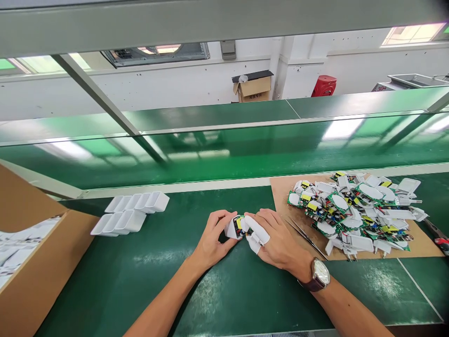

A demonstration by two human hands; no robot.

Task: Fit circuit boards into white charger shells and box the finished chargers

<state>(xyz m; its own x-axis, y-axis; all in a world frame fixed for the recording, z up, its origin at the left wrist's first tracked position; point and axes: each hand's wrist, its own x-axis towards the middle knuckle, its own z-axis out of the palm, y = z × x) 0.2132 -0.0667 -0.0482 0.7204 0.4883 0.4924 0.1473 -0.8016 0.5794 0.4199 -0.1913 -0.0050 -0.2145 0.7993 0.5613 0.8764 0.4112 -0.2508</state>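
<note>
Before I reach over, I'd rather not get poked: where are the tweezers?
In the head view, right of centre, the tweezers lie on the brown board between the right hand and the circuit-board pile.

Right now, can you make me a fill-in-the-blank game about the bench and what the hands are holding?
The white device parts are held by the right hand and the ____ hand.
The hand nearer the watch is the ____ one.
The workbench is coloured ____.
The white open containers stand in ____ rows.

Missing words: left; right; green; two.
</note>
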